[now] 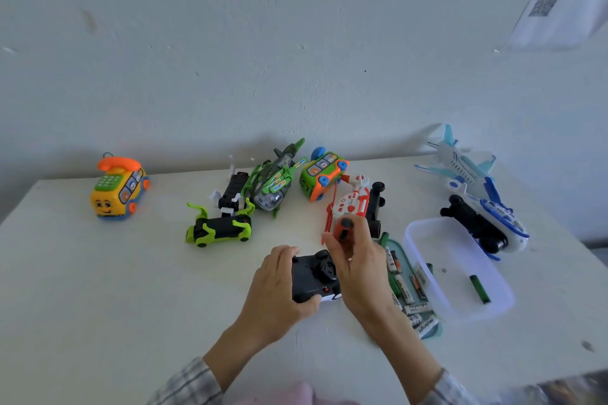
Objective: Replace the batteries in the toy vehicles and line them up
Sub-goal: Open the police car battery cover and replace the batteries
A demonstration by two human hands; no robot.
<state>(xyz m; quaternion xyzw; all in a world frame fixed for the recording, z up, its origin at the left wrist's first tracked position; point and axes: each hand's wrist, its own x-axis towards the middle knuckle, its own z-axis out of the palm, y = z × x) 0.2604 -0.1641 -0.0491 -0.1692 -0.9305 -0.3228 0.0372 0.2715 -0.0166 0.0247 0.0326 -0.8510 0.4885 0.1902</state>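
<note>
Right hand (358, 270): fingers (332, 240) curled tight round a screwdriver with an orange and black handle (343, 227), tip pointing down toward the upturned toy car (312, 279); the tip itself is hidden behind the hand. Left hand (276, 289): fingers wrapped over the far edge of the car, thumb clamped on the near edge, pinning it to the white worktop (98, 273). The car lies belly up, black matte plastic underside, wheels raised, a small red switch near the white nose.

Progress, judged: early. This car looks to be at the screw stage of its battery cover. Only the yellow phone bus (119, 189) stands upright and apart at far left; whether it has been serviced cannot be told. Still heaped and tipped over:
- green and black car (218, 229), on its side
- camouflage green plane (274, 181), glossy with a clear nose
- green and orange bus (324, 174), tilted
- red and white helicopter (350, 204), thin rotor blades
- two blue and white planes (467, 171)

No line formed yet.

Supplies right of the hands: loose batteries (403, 286) on a teal lid, cylindrical, printed white and orange wraps. Just beside, a translucent plastic tub (427, 227), soft-edged and rounded, holding one green battery (479, 289) and a small round thing, perhaps a screw.
</note>
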